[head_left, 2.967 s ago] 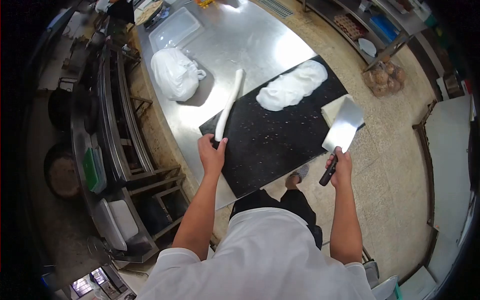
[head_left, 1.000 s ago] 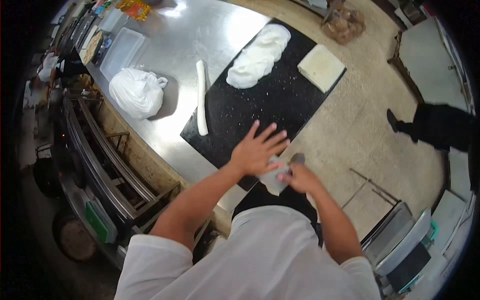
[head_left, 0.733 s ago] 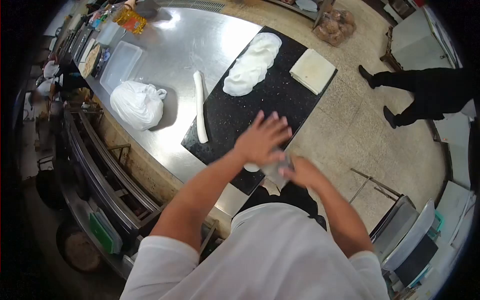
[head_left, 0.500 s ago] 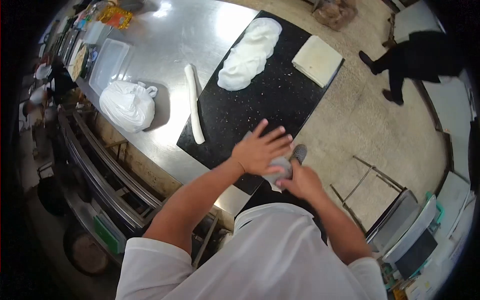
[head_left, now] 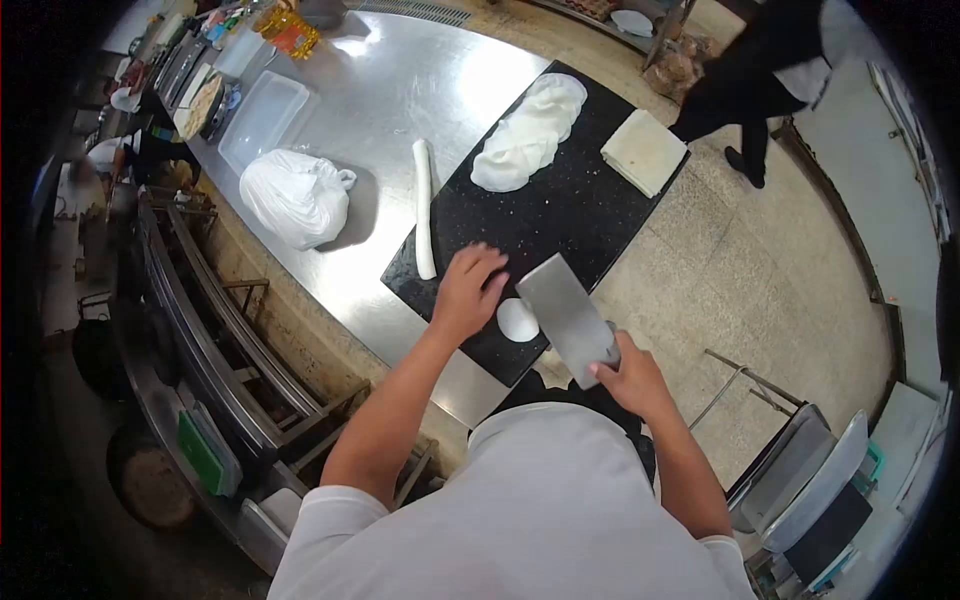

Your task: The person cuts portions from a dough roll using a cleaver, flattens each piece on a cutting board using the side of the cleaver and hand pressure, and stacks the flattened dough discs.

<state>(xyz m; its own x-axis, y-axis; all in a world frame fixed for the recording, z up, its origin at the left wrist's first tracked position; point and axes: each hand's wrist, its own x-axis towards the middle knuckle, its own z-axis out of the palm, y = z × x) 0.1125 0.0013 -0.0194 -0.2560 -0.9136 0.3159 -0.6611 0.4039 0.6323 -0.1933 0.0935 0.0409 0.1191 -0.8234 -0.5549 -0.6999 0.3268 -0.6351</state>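
My right hand point(head_left: 632, 378) is closed around the handle of a cleaver point(head_left: 565, 310), whose wide metal blade is raised at a slant over the near edge of the black board point(head_left: 560, 215). A round, flat white dough piece point(head_left: 516, 322) lies on the board, left of the blade. My left hand point(head_left: 470, 288) is beside that dough piece, fingers slightly bent, thumb apart, nothing in it. A long dough rope point(head_left: 423, 210) lies along the board's left edge. Farther back are overlapping thin dough rounds point(head_left: 530, 135) and a square stack of pale sheets point(head_left: 645, 152).
On the steel table point(head_left: 400, 100) stand a tied white plastic bag point(head_left: 295, 198), a clear plastic tub point(head_left: 265, 120) and a bottle of yellow oil point(head_left: 290, 32). A person in dark clothes point(head_left: 745, 80) walks at the upper right. Folded chairs point(head_left: 800, 470) lean at the lower right.
My left hand has come off the cleaver blade and moved left. The blade has lifted and turned, uncovering the flat dough round. The person in dark clothes has moved, and the view has shifted.
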